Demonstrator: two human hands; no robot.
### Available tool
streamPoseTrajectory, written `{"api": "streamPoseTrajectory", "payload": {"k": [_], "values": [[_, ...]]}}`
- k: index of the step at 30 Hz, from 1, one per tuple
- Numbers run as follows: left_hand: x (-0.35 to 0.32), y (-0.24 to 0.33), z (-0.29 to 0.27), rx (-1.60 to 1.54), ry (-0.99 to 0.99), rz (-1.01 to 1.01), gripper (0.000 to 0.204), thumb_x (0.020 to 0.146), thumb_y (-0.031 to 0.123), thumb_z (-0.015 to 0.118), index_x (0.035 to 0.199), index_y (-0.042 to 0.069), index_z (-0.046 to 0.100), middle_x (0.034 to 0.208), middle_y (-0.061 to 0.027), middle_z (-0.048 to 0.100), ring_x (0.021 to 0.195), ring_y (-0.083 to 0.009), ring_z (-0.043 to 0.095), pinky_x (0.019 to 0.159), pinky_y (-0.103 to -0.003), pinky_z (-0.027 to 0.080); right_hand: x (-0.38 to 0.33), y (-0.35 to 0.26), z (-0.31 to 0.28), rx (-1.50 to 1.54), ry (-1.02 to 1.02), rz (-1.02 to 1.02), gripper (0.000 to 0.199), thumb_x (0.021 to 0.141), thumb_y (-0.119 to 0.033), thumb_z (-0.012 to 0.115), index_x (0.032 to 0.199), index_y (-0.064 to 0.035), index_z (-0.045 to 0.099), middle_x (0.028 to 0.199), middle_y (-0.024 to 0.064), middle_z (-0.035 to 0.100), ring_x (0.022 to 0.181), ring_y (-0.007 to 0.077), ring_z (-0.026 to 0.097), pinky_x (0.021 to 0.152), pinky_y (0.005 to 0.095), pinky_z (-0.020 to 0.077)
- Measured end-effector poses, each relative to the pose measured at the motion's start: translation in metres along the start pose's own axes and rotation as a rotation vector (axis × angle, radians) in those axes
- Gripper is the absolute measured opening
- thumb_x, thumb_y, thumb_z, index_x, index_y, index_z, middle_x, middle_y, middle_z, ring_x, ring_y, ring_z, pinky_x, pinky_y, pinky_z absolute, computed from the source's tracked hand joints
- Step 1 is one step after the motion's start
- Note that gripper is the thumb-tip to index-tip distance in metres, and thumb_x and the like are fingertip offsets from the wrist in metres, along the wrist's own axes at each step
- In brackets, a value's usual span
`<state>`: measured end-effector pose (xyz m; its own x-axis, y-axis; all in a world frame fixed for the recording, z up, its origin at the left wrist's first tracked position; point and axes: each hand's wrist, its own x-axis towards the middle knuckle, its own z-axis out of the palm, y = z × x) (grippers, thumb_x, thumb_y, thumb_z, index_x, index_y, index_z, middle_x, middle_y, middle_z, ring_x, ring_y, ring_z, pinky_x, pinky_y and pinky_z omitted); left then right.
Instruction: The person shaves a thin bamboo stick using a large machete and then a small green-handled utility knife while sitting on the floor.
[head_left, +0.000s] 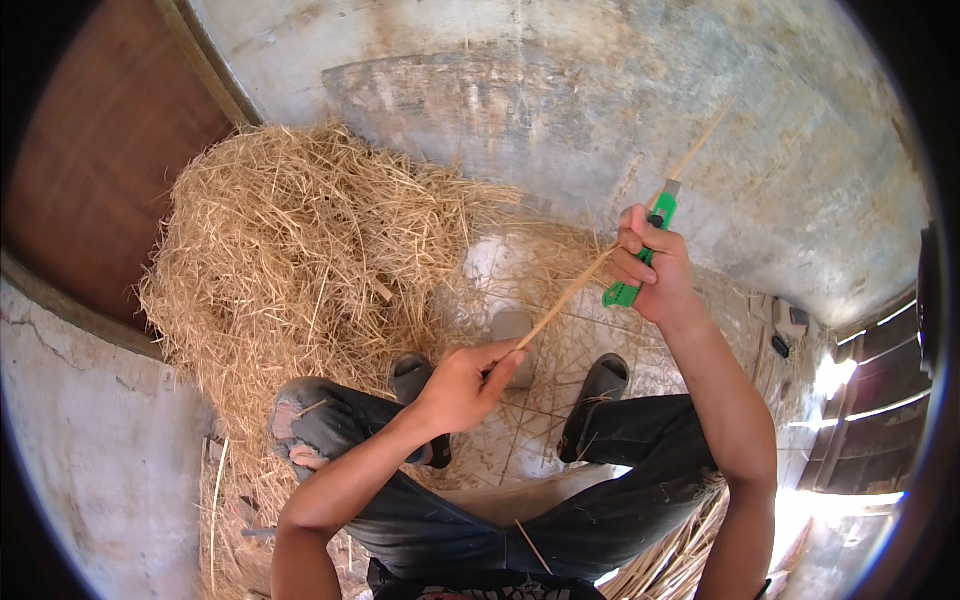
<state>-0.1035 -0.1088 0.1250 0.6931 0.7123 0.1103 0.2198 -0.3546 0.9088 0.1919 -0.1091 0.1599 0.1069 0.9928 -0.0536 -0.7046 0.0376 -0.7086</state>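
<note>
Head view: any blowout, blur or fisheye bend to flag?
Head view: sunlight blows out the lower right by the slatted wall; the door frame bows near the rim, corners vignette black; both hands, the green knife and the straw pile stay sharp.

Camera: my single head-worn fisheye, facing steeply down, close above the hands.
Left hand: its fingers lie near centre.
Right hand: fingers up-right of those.
Rim: bent, dark; probably unreliable.
</note>
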Motion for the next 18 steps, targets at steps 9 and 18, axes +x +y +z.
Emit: {"api": "streamPoseTrajectory", "payload": {"k": [9,18], "values": [[-0.001,0.01,-0.008,0.002,-0.066,-0.022,0.025,0.102,0.014,0.058,0.121,0.001,0.069,0.06,-0.0002,0.051,0.054,-0.0045,0.043,0.05,-0.026,0.037,0.008,-0.074,-0.05,0.121,0.297,-0.423,0.011,0.099,-0.019,0.063,0.1,-0.0076,0.061,0.068,-0.0024,0.049,0.045,0.0047,0.034,0.046,0.0265,0.031],[-0.006,-0.034,-0.016,0.048,0.224,-0.135,0.028,0.099,0.015,0.063,0.119,-0.005,0.068,0.062,-0.0124,0.059,0.058,-0.0074,0.054,0.056,-0.029,0.047,-0.017,-0.055,-0.074,-1.634,0.745,-0.373,0.058,0.099,-0.049,0.06,0.129,0.0005,0.063,0.118,0.0219,0.065,0.109,0.0324,0.063,0.098,0.041,0.0468]]}}
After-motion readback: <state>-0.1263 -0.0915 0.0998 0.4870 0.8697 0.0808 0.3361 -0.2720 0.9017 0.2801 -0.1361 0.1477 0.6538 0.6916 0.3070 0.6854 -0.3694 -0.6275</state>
